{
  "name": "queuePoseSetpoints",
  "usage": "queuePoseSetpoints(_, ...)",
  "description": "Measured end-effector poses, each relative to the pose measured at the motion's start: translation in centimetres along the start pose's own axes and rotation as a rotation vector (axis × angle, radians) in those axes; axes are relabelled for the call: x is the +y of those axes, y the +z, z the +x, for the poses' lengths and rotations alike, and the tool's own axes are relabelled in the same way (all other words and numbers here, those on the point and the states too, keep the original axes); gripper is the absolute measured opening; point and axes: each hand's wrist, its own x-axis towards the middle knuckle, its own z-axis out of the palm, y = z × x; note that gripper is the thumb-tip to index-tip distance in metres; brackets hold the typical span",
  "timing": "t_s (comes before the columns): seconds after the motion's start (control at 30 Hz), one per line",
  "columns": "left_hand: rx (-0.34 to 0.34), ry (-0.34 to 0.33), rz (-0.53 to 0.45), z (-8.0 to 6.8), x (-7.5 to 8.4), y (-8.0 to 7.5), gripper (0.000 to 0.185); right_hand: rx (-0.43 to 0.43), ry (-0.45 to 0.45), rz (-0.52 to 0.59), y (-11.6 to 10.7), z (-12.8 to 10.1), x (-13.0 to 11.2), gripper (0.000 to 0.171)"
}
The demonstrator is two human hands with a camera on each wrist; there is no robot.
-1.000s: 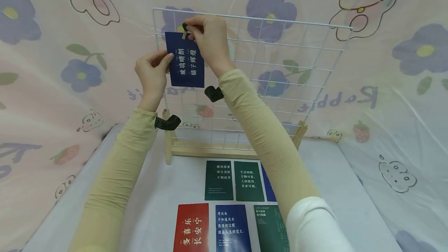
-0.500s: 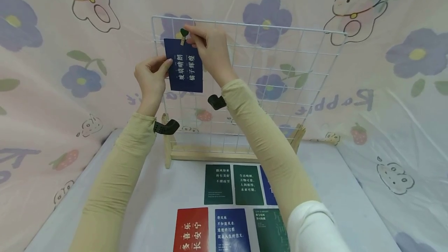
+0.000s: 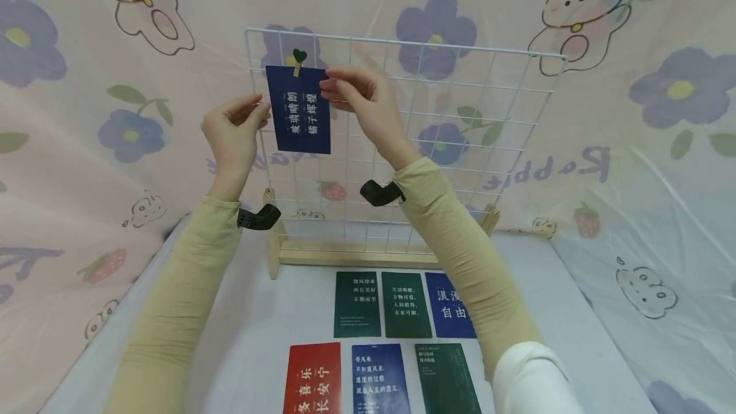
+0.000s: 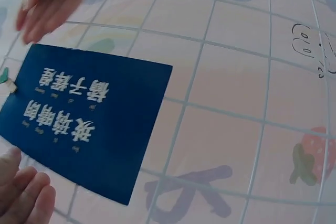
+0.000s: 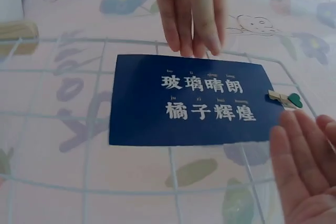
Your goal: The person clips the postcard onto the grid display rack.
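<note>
The blue card is seen hanging on the white wire grid, pinned at its top by a small heart clip; left hand and right hand are held loose-fingered on either side, nothing gripped

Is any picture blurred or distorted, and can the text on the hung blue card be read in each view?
Head view: sharp, edges bend from a wide lens, card text small. Left wrist: text upside down, left hand soft. Right wrist: text crisp, right hand slightly blurred, clip clear.
</note>
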Motion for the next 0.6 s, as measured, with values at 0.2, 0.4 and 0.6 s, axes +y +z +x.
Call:
queuePoseSetpoints(0.2, -0.015, 0.024, -0.070, -0.9, 0.4, -0.9, 0.025, -0.072, 0.113, 0.032, -1.9, -1.4, 0.9, 0.029)
queuePoseSetpoints(0.4, -0.107, -0.037, -0.191, -2.5, 1.5, -1.1, 0.025, -0.099, 0.204, 0.042, -3.5, -3.5, 0.9, 0.032)
queuePoseSetpoints(0.6, -0.227, -0.172, -0.316, -5.3, 1.3, -1.9, 0.033, -0.112, 0.266, -0.025, -5.8, -6.5, 0.9, 0.032)
